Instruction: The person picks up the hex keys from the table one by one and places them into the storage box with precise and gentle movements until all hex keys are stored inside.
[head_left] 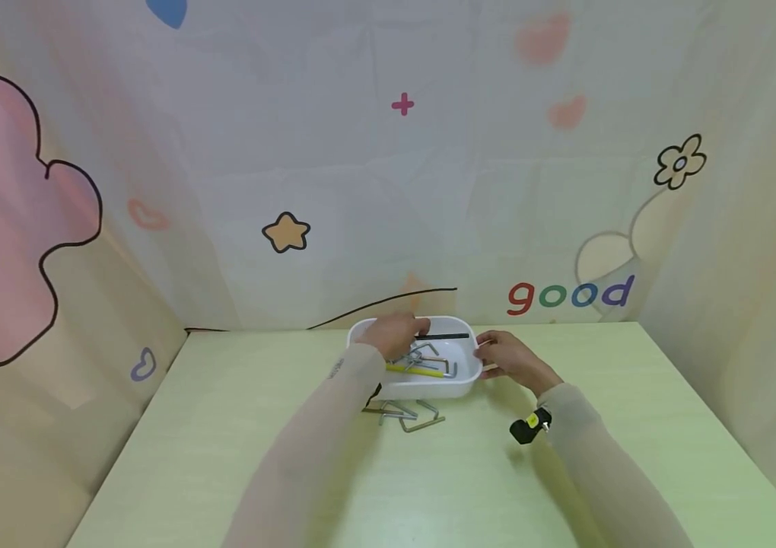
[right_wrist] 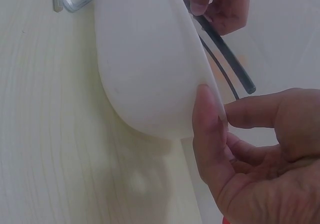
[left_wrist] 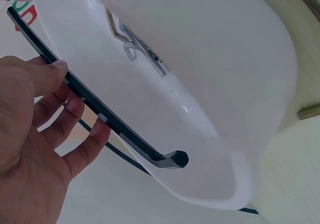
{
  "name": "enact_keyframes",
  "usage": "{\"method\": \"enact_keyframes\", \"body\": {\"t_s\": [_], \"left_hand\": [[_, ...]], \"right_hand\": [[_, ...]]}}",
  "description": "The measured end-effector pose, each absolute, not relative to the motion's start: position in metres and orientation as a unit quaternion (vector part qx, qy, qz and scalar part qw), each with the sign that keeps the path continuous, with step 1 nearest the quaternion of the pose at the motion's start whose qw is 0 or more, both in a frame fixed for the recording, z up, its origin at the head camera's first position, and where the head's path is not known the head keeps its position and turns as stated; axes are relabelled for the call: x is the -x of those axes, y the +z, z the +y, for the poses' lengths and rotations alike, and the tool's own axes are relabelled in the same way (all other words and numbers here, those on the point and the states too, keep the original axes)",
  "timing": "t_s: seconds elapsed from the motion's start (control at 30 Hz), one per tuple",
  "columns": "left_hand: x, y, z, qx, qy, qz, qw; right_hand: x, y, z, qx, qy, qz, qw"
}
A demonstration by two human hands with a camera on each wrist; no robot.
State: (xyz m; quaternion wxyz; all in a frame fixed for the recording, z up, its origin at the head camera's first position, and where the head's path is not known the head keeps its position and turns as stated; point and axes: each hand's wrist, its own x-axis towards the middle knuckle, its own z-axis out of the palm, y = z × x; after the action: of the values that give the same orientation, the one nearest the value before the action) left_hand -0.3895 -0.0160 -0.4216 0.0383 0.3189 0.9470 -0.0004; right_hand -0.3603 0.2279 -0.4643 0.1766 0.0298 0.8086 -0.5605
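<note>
A pale curtain printed with cartoon shapes and the word "good" closes off the back, and in front of it your pale yellow-green wood-grain counter spreads wide to both sides and toward you. The counter's back edge runs close behind the shallow white rounded-oblong tray, while the side edges lie well apart from it. Your left hand, over the tray's far side, pinches the long black L-shaped hex key between thumb and fingertips. That key's long axis lies nearly level from left to right, its straight end pointing toward your right hand and its short bent end toward the tray's left. Your right hand is curled to a pinch on the tray's right end, thumb against the outer wall and forefinger at the rim. Inside the tray, silver L-shaped keys lie crossed with a bronze-toned one, beside a yellow bar. More bent metal keys, silver and bronze-toned, lie loosely together on the counter just before the tray's near wall.
</note>
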Motion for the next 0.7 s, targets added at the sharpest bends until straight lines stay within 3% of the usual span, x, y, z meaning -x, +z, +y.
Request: {"method": "enact_keyframes", "body": {"t_s": [0.33,0.7], "left_hand": [[0.399,-0.433,-0.018,-0.284,0.009,0.957,0.057],[0.39,-0.416,-0.02,-0.316,0.026,0.947,0.051]], "right_hand": [[0.356,-0.461,0.229,-0.024,-0.564,0.806,0.178],[0.361,-0.467,0.23,-0.036,-0.563,0.806,0.18]]}}
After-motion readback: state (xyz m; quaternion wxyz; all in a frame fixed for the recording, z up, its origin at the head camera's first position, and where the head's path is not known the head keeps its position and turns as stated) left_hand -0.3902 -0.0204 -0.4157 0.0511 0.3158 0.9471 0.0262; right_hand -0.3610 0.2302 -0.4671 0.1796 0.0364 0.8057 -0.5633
